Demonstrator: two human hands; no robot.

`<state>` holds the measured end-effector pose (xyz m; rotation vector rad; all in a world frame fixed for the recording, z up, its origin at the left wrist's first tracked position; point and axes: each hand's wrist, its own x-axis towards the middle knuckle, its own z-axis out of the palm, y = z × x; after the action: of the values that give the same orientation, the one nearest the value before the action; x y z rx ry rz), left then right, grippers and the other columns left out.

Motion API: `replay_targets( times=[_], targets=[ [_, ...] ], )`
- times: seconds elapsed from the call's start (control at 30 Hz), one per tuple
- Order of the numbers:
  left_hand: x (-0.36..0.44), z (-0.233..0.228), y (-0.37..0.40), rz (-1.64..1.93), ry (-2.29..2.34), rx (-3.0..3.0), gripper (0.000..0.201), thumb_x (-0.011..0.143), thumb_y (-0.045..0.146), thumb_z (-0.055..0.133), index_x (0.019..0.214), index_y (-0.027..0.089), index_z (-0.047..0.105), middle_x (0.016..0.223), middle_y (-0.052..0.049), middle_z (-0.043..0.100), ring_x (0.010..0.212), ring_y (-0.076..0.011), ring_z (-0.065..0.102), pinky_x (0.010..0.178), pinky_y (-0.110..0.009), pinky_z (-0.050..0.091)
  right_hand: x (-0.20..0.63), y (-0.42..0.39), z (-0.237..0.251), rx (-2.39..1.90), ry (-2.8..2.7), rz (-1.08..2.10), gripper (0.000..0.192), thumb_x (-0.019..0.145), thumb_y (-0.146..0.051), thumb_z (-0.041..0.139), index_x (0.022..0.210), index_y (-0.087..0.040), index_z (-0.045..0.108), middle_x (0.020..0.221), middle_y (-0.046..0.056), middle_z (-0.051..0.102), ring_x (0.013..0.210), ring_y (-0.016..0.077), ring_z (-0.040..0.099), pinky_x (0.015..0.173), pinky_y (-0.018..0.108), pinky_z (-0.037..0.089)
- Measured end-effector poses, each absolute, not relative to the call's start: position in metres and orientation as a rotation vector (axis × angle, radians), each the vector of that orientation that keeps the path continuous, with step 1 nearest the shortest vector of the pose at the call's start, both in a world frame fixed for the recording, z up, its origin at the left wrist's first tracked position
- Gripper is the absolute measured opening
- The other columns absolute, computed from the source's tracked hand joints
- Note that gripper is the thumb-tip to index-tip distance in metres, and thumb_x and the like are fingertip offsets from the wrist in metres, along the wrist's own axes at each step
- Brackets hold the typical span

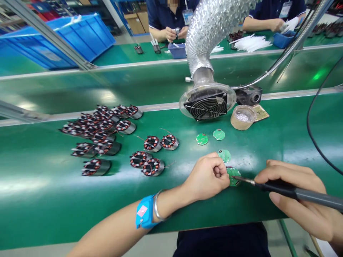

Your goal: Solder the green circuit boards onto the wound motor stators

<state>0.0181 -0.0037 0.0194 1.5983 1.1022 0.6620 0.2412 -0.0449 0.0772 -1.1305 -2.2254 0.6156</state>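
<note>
Four thin, round green circuit boards (224,156) on a smooth, glossy green worktop (118,196)

Nearest the person is one of the four, flat on the worktop between the bare left hand (206,176) and the bare right hand (318,216); the other three lie beyond it. The left hand's grip is curled, fingertips at that board's left edge; whether they pinch anything cannot be told. The right hand's grip is closed around one slim black-and-grey soldering iron (281,188), its tapered metal tip at the board's face.

One soft blue wristband (143,216) with a pink square patch and one smooth silvery bangle (155,207) circle the left wrist.

Four short metal cylinders ringed with orange-and-white windings (152,167) sit left of the boards, thin wires poking out. Farther left, more than ten similar spiky-topped cylinders (98,167) crowd together, overlapping too much for an exact count.

Behind the boards hangs one crinkled silver foil duct (199,43), ending in a clear round hood with one black fan (207,106) under concentric wire rings. Beside it stands one squat tan ring-shaped holder (239,123), shiny inside. Two co-workers (167,18) in dark blue sit across.
</note>
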Motion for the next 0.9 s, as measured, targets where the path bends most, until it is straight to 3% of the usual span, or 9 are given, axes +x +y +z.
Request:
replay_targets(
  times=[0.2, 0.47, 0.63, 0.8, 0.9],
  targets=[
    [0.019, 0.019, -0.004, 0.672, 1.106, 1.594, 0.012, 0.059, 0.003, 0.057, 0.055, 0.014, 0.054, 0.065, 0.003, 0.049, 0.05, -0.0043, 0.043, 0.045, -0.016, 0.035, 0.235, -0.043, 0.076, -1.088, -2.152, 0.721, 0.025, 0.079, -0.009, 0.046, 0.092, -0.024, 0.061, 0.068, 0.001, 0.06, 0.056, 0.0154, 0.058, 0.047, 0.028, 0.041],
    [0.02, 0.019, -0.006, 0.629, 1.15, 1.616, 0.011, 0.061, 0.007, 0.057, 0.055, 0.015, 0.052, 0.065, 0.003, 0.048, 0.051, -0.0053, 0.042, 0.046, -0.018, 0.034, 0.231, -0.041, 0.079, -0.932, -2.15, 0.83, 0.026, 0.075, -0.009, 0.048, 0.096, -0.02, 0.06, 0.061, -0.002, 0.049, 0.051, 0.0137, 0.046, 0.048, 0.029, 0.033],
    [0.021, 0.019, -0.006, 0.632, 1.165, 1.632, 0.012, 0.061, 0.007, 0.057, 0.054, 0.015, 0.051, 0.064, 0.003, 0.047, 0.052, -0.006, 0.042, 0.047, -0.018, 0.034, 0.234, -0.045, 0.081, -0.955, -2.144, 0.763, 0.026, 0.076, -0.007, 0.049, 0.094, -0.02, 0.062, 0.061, -0.001, 0.049, 0.05, 0.0142, 0.047, 0.048, 0.03, 0.033],
    [0.02, 0.019, -0.005, 0.63, 1.166, 1.658, 0.013, 0.06, 0.007, 0.056, 0.054, 0.016, 0.05, 0.064, 0.003, 0.048, 0.052, -0.0064, 0.042, 0.047, -0.019, 0.033, 0.243, -0.048, 0.084, -1.035, -2.083, 0.668, 0.026, 0.081, -0.011, 0.052, 0.101, -0.022, 0.064, 0.074, 0.003, 0.061, 0.06, 0.019, 0.057, 0.053, 0.034, 0.044],
    [0.021, 0.018, -0.005, 0.627, 1.175, 1.652, 0.013, 0.06, 0.006, 0.056, 0.053, 0.016, 0.05, 0.063, 0.003, 0.047, 0.051, -0.0062, 0.042, 0.046, -0.019, 0.033, 0.249, -0.029, 0.069, -1.108, -1.994, 0.402, 0.024, 0.082, -0.016, 0.057, 0.103, -0.025, 0.065, 0.083, 0.004, 0.065, 0.069, 0.0213, 0.061, 0.059, 0.035, 0.047]
  ],
)
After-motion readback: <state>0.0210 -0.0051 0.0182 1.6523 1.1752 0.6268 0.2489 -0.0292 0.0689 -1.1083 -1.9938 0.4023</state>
